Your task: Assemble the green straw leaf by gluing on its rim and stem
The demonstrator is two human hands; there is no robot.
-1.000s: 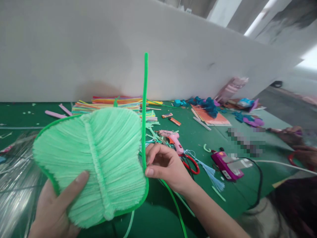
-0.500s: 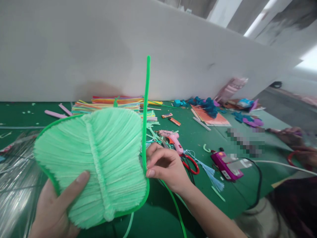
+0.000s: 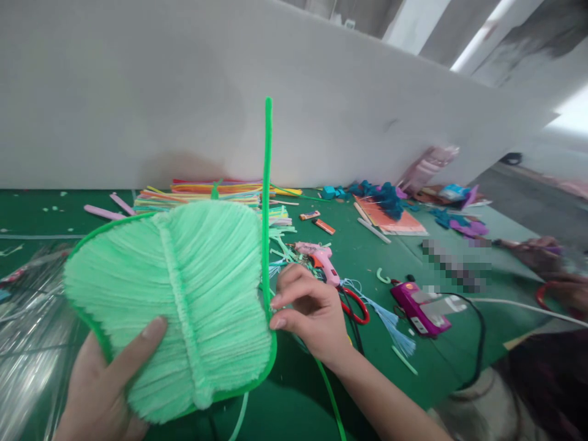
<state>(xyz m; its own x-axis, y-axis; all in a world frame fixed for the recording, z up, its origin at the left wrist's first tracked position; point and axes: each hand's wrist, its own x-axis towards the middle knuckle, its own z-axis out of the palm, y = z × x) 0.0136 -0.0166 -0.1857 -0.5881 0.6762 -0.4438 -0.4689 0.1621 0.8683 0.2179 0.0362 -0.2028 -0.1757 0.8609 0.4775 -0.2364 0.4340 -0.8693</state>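
A pale green leaf shape made of fuzzy pipe cleaners, with a raised midrib, is held up in the middle of the head view. My left hand grips its lower left, thumb on the front and fingers hidden behind. A brighter green pipe cleaner borders the leaf, and its free end sticks straight up at the right side. My right hand pinches that edging with thumb and forefinger at the leaf's right edge.
Behind the leaf lie bundles of coloured pipe cleaners. A pink glue gun, red-handled scissors and a magenta power strip with cables sit to the right. Clear plastic wrapping lies left. Another person's hand is at far right.
The upright end of the edging has swung slightly left, closer to the leaf. My right hand has shifted slightly, while my left hand keeps the leaf in place.
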